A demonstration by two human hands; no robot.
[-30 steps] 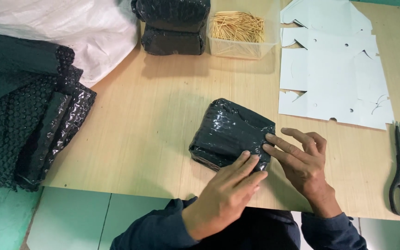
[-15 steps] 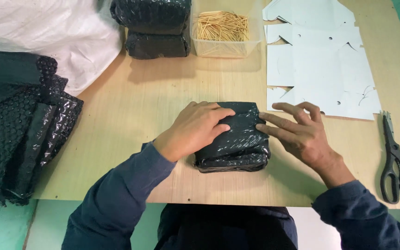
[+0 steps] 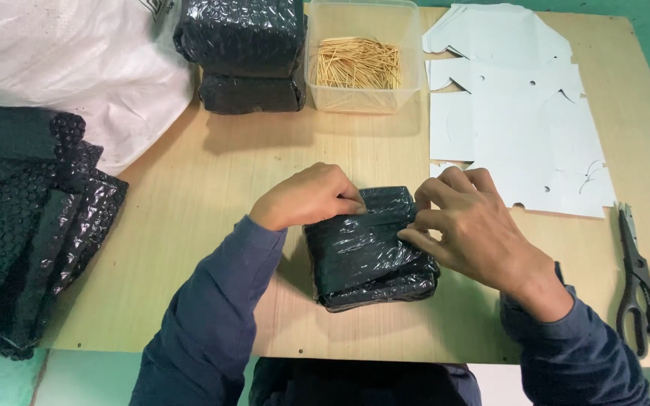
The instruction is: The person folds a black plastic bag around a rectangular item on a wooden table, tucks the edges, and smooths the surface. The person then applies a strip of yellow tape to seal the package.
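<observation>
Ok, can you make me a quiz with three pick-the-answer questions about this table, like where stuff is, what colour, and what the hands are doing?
1. Where are the scissors?
A. By the table's right edge
B. Inside the clear tub
C. On the white sack

2. What colour is the bubble-wrap parcel under the hands?
A. White
B. Black
C. Red

3. What are the hands doing?
A. Both pressing on the parcel
B. Both lifted off it
C. One holding the scissors

Answers: 1 A, they lie right of the white card sheets. 2 B, it is shiny black. 3 A, the left hand and right hand both rest on it.
</observation>
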